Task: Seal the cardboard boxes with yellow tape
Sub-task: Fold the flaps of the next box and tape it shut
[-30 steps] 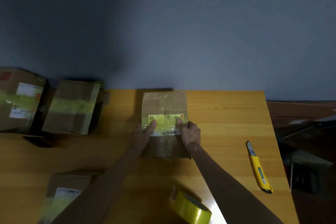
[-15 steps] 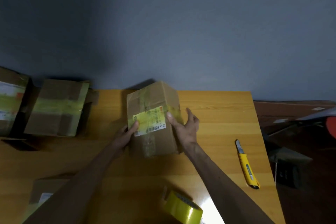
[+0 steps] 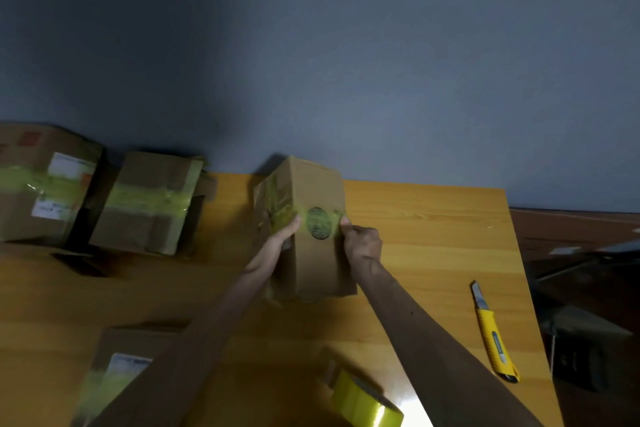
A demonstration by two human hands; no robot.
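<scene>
A small cardboard box (image 3: pixel 318 267) stands tilted on the wooden table (image 3: pixel 433 239), a band of yellow tape running across a round dark mark on its facing side. My left hand (image 3: pixel 277 239) grips the box's left edge with the thumb on the tape. My right hand (image 3: pixel 362 241) holds the right edge, fingers pressed on the tape's end. A roll of yellow tape (image 3: pixel 365 404) lies near the table's front edge, between my forearms.
Two taped boxes (image 3: pixel 149 204) (image 3: pixel 45 184) stand at the back left. Another labelled box (image 3: pixel 114 371) lies at the front left, partly behind my left arm. A yellow utility knife (image 3: pixel 493 333) lies at the right, by the table's edge.
The box has been turned, so the labelled face now points left and a plain side with the round mark faces me. Both hands shifted to its edges.
</scene>
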